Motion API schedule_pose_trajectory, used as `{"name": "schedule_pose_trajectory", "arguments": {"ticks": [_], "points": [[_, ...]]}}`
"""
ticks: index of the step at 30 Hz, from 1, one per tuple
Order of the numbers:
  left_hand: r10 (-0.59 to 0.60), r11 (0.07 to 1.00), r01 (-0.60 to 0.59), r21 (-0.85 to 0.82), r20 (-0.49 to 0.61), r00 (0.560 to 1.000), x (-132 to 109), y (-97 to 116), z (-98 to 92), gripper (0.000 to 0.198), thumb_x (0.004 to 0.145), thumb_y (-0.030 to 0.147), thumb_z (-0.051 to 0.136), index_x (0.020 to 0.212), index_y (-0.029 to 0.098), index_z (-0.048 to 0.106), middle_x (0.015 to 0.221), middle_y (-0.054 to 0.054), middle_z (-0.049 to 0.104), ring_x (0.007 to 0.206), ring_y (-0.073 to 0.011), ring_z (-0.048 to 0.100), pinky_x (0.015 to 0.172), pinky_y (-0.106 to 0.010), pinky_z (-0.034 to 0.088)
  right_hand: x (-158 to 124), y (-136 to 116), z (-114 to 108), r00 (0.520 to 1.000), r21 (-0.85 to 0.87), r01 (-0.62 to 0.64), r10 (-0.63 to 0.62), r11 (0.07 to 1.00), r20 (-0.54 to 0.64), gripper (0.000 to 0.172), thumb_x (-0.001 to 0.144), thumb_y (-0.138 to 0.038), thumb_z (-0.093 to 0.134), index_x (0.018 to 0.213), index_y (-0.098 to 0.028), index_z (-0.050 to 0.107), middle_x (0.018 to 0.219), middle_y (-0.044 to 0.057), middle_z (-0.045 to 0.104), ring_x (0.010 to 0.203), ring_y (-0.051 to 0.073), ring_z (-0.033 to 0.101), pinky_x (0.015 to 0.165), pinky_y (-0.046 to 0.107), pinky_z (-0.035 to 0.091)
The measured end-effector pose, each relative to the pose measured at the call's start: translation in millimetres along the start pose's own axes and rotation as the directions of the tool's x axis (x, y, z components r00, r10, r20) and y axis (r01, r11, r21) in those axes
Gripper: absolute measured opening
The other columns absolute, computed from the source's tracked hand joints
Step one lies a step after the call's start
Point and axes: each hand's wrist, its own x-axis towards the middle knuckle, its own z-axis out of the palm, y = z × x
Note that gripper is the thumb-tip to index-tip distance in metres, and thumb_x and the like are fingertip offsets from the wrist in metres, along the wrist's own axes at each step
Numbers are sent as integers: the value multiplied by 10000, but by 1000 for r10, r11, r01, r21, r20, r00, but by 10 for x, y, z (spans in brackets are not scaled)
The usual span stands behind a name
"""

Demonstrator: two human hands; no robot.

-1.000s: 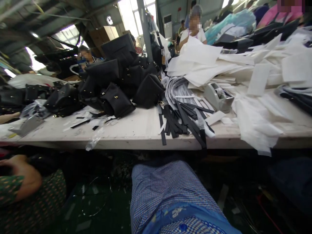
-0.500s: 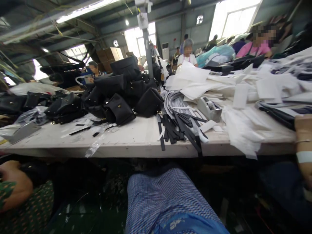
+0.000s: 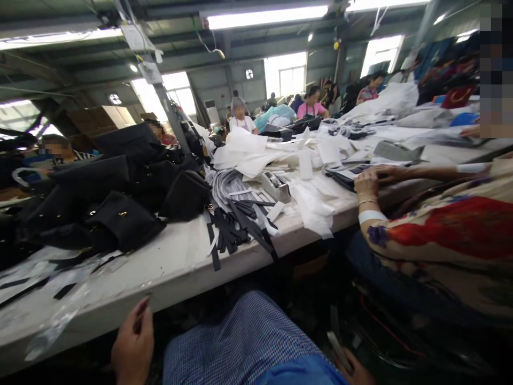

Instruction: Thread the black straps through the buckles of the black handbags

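My left hand (image 3: 134, 342) is raised in front of the table's front edge, to the left of my lap. Its thumb and fingers are drawn together, and a small dark bit shows at the tips, too unclear to name. Low at the right of my lap, my right hand (image 3: 358, 369) is partly cut off by the frame. It grips a slim, flat, pale grey object (image 3: 340, 350) that points up and left. Nearest on the tabletop are black strap strips (image 3: 228, 230) in a loose heap and black handbags (image 3: 124, 219) piled at the left.
Beside the straps stands a grey tape dispenser (image 3: 276, 186). White sheets (image 3: 244, 149) lie in stacks behind it, and thin white paper (image 3: 315, 211) hangs over the edge. A co-worker's hand (image 3: 366, 184) rests on black pieces at the right. Clear plastic (image 3: 52, 326) droops at the front left.
My view has turned to the right and tilted. Both my hands have come into the picture, the right one with the pale grey object. More of the co-worker at the right now shows.
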Motion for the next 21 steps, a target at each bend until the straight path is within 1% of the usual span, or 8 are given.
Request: {"name": "schedule_pose_trajectory", "arguments": {"ticks": [2,3,5,7,10,13,17,21], "points": [[231,973,-230,-10,42,972,409,511,201,434,943,470,405,1271,264,601,1350,-62,621,1208,-289,600,1050,-433,456,215,-32,65,994,-19,91,-92,996,-51,221,816,-629,580,856,-440,688,719,36,706,630,288,724,425,354,539],[296,955,-298,10,84,952,591,739,330,446,949,454,382,1276,239,596,1382,-69,599,1256,-279,568,1071,-415,441,385,-100,106,987,-30,144,-146,989,-67,191,825,-593,554,858,-463,690,734,33,728,657,317,734,477,418,585],[325,943,-331,20,140,935,879,1088,627,431,941,415,406,1249,202,620,1375,-87,608,1297,-275,536,1107,-400,404,818,-332,192,963,-45,258,-260,965,-72,207,864,-443,536,1001,-458,690,971,27,764,893,321,742,750,497,633],[301,949,-313,46,173,938,1043,1276,925,450,936,376,413,1230,116,633,1347,-168,617,1285,-314,543,1099,-435,406,1303,-646,279,923,-67,377,-381,924,-59,281,883,-343,526,1121,-389,669,1170,34,722,1094,289,687,953,482,574],[272,951,-293,93,194,943,1092,1318,1237,465,932,357,430,1232,63,631,1322,-222,619,1263,-352,554,1083,-472,409,1995,-1098,424,856,-115,510,-516,852,-25,323,882,-219,528,1164,-307,658,1280,43,670,1174,251,643,1010,425,536],[255,949,-283,139,193,948,1049,1240,1327,463,950,373,415,1256,98,627,1328,-198,623,1242,-336,572,1054,-448,431,2561,-1357,625,819,-175,563,-573,807,-6,345,866,-167,547,1178,-261,659,1323,53,644,1179,248,632,975,385,539],[229,945,-263,196,182,956,1048,1190,1302,429,967,354,387,1214,126,653,1260,-177,666,1154,-318,621,983,-424,472,3021,-1369,935,813,-255,564,-582,785,8,327,851,-152,557,1142,-227,685,1272,66,673,1078,251,665,883,348,544],[232,937,-270,223,181,956,1078,1206,1313,347,930,304,443,1137,159,681,1210,-142,691,1113,-304,631,950,-396,481,3121,-1244,1101,836,-342,512,-549,788,-13,333,820,-159,570,1122,-206,703,1071,80,734,908,249,674,781,319,514]]}}
